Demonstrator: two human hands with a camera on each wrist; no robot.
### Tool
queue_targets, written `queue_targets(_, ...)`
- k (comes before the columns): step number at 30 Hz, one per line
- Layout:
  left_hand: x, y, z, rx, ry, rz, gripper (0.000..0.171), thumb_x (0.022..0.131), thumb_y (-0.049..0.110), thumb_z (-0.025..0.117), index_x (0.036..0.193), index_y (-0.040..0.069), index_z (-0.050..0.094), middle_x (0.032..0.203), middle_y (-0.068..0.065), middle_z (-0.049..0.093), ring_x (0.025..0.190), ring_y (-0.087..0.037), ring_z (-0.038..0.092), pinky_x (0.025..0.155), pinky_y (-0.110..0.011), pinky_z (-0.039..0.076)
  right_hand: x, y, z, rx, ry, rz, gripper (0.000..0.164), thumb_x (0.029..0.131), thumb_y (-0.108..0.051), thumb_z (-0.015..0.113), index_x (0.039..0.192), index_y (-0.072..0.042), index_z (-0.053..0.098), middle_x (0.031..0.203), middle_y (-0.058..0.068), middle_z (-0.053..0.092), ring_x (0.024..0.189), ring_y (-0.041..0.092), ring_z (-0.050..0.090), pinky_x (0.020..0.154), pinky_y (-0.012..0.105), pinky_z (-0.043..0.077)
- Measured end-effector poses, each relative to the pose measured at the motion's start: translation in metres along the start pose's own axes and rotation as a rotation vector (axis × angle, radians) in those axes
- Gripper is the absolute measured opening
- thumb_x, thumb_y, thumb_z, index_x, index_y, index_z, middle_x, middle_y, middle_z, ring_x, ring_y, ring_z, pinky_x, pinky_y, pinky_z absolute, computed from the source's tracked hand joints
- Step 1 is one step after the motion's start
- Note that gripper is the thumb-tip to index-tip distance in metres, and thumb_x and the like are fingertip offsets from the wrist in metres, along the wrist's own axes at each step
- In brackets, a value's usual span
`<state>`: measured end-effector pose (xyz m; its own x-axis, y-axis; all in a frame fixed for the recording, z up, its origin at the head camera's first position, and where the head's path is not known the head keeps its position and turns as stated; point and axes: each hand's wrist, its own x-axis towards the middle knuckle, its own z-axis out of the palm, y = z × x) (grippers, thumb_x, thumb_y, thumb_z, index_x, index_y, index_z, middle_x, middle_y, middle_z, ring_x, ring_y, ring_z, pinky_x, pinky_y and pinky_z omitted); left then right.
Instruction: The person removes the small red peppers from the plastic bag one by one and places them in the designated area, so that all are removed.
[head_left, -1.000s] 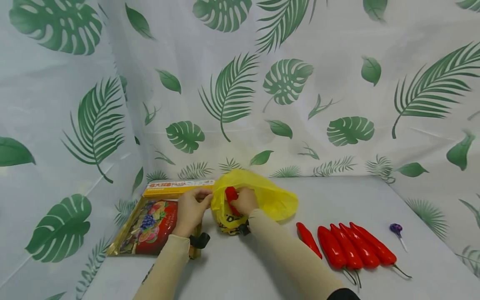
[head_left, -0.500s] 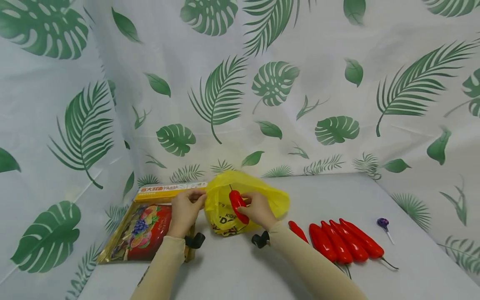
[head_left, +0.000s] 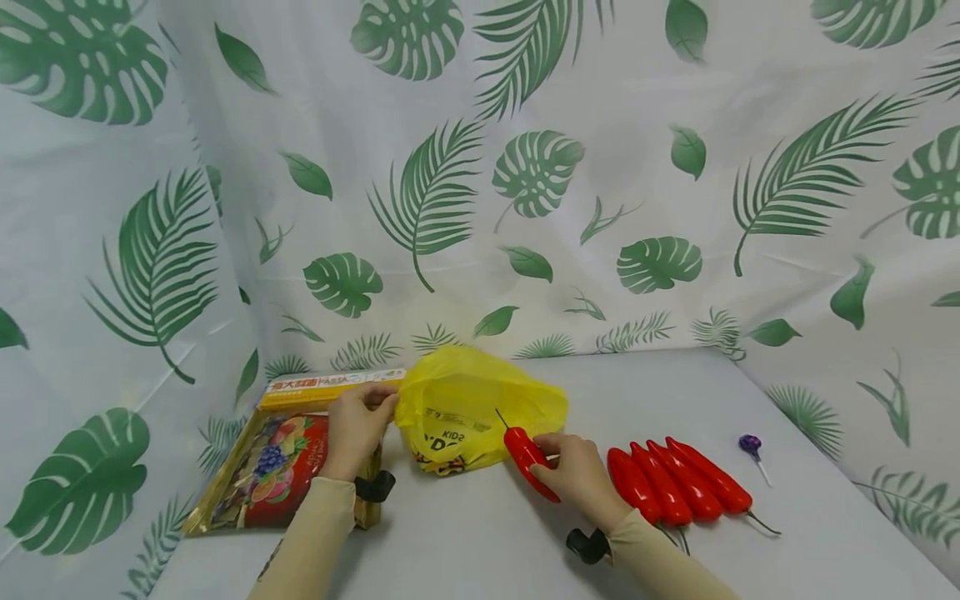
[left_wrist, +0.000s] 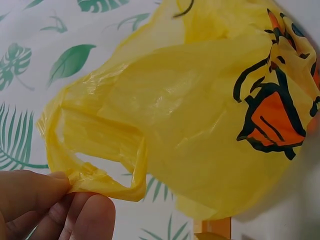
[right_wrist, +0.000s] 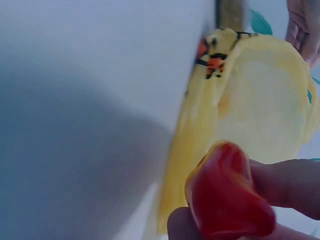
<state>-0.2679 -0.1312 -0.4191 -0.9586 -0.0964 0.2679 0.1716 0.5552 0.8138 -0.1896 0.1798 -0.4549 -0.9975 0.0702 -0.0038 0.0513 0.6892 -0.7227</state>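
Observation:
My left hand (head_left: 358, 427) pinches the handle of a yellow plastic bag (head_left: 480, 396) between thumb and fingers. In the left wrist view the thumb and fingertips (left_wrist: 55, 182) grip the handle loop, and the bag (left_wrist: 165, 120) spreads out behind with orange and black print. The bag's mouth gapes toward me in the head view. My right hand (head_left: 583, 475) holds a red chili pepper (head_left: 527, 461) by its middle, stem end pointing toward the bag. In the right wrist view the pepper (right_wrist: 225, 195) sits between thumb and fingers, in front of the bag.
Several red peppers (head_left: 678, 483) lie in a row on the white table (head_left: 480, 550), right of my right hand. A purple lollipop (head_left: 750, 446) lies farther right. At left are a red fruit-printed pack (head_left: 292, 467) in a gold-edged tray and a yellow pasta box (head_left: 322, 390).
My right hand has drawn the pepper out of the bag's mouth and moved right and toward me with it. The left hand keeps its pinch on the handle. The head view has shifted slightly.

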Motion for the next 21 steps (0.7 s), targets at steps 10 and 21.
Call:
queue_targets(10,0.002,-0.004,-0.005,0.01,0.018,-0.017,0.018,0.097,0.024,0.075,0.108,0.01,0.079,0.098,-0.009,0.078,0.081,-0.019,0.07,0.071,-0.024,0.063,-0.031,0.02,-0.006,-0.206,0.047,0.012,0.049,0.08,-0.017,0.089,0.123,0.0,0.074,0.108,0.01,0.079,0.088,0.017,0.068,0.081,0.045,0.066)
queue_targets(21,0.0,-0.006,-0.007,0.017,0.021,-0.013,0.018,0.097,0.022,0.074,0.108,0.008,0.079,0.098,-0.011,0.078,0.079,-0.018,0.07,0.07,-0.024,0.063,-0.044,0.022,-0.002,-0.36,0.115,0.037,0.053,0.077,-0.022,0.092,0.119,0.003,0.074,0.095,0.014,0.079,0.077,0.018,0.071,0.077,0.046,0.066)
